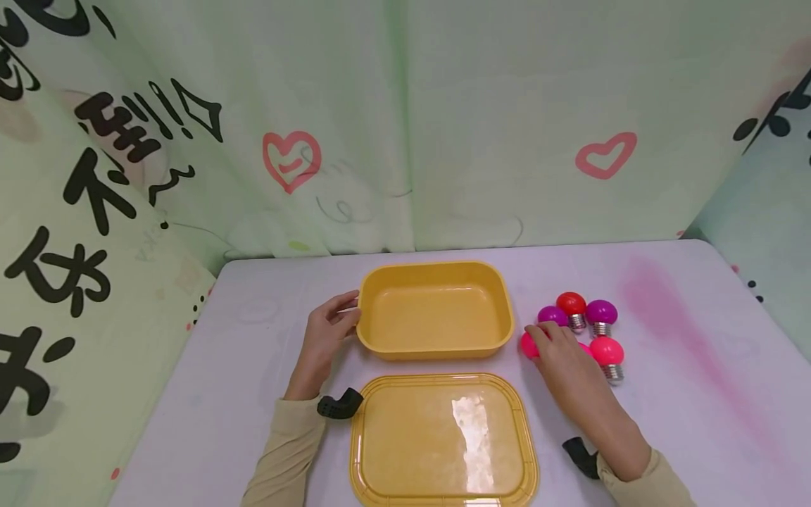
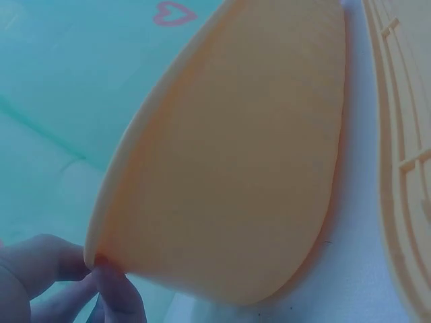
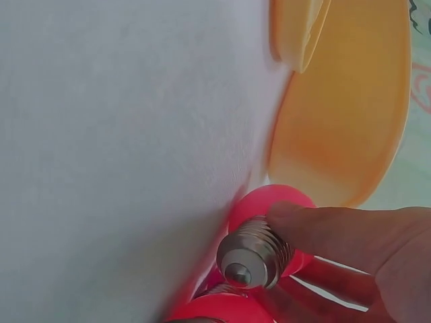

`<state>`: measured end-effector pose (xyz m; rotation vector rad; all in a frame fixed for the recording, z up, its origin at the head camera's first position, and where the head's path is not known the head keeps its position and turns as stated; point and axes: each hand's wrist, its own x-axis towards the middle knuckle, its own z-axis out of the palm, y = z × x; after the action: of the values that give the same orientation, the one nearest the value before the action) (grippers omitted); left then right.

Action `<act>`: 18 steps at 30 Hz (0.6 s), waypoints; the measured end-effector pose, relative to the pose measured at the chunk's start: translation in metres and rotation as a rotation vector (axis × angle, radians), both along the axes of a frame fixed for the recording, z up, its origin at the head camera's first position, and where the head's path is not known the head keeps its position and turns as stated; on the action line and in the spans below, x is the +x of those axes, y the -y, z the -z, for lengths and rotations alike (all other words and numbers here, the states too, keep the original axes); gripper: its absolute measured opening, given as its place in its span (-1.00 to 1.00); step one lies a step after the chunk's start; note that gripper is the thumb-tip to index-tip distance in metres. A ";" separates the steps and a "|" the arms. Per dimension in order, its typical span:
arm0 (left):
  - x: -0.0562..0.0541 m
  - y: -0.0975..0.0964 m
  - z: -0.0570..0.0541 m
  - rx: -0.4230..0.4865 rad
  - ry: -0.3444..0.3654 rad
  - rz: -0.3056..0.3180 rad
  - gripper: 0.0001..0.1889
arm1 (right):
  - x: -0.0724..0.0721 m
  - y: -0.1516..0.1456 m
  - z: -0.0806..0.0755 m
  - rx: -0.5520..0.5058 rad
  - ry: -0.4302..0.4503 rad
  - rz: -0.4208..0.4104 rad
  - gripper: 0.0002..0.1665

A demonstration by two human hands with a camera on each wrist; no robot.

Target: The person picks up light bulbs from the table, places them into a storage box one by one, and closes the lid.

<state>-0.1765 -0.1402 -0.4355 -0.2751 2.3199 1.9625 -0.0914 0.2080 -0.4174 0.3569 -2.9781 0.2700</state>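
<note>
My left hand (image 1: 326,341) pinches the rim of a yellow plastic box (image 1: 434,320) at its left end. In the left wrist view, thumb and fingers meet at the rim's corner. To the right, my right hand (image 1: 573,380) grips a pink light bulb (image 3: 259,256) with a metal screw base, its thumb lying against the bulb near the base. Around that hand lie a red bulb (image 1: 571,303), a purple bulb (image 1: 601,311), another purple bulb (image 1: 552,315) and a pink bulb (image 1: 606,351). One more pink bulb is mostly hidden under the hand.
A yellow lid (image 1: 418,436) lies flat on the white table (image 1: 222,394), just in front of the box. Light green curtains (image 1: 469,141) with writing and hearts hang behind and beside the table. A pink stain (image 1: 684,331) marks the tabletop at right.
</note>
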 end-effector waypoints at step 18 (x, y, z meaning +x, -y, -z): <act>-0.002 0.002 0.003 0.048 -0.031 0.011 -0.59 | 0.000 0.008 -0.021 -0.100 0.010 0.023 -0.23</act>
<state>-0.1782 -0.1427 -0.4383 -0.2297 2.2840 2.0279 -0.0911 0.1997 -0.3961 0.3108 -2.9619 0.4171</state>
